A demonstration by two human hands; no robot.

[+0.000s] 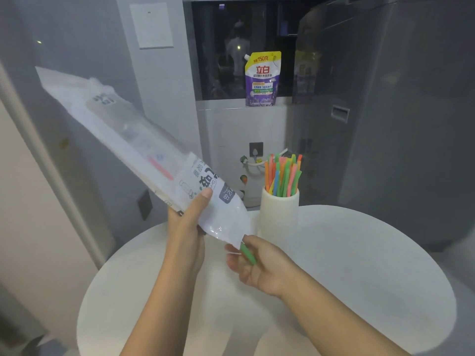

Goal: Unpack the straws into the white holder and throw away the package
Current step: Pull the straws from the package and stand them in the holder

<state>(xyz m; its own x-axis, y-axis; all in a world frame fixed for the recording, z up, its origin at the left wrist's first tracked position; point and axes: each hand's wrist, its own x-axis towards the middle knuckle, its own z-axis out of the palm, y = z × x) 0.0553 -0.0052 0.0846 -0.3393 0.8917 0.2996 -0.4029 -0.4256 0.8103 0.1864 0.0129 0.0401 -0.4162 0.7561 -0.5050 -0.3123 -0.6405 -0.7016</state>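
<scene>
The round table (359, 253) lay below; the package (144, 150) slanted from ten o'clock down to its mouth at centre, the left hand (189, 227) gripping it near that end. The holder (280, 214), full of straws (282, 176), stood at one o'clock. The right hand (253, 268), fingers loosely cupped, touched a green straw (248, 253) sliding out. A pink one seemed left inside; tilting steeper and pinching the straw before lifting would probably serve.
</scene>
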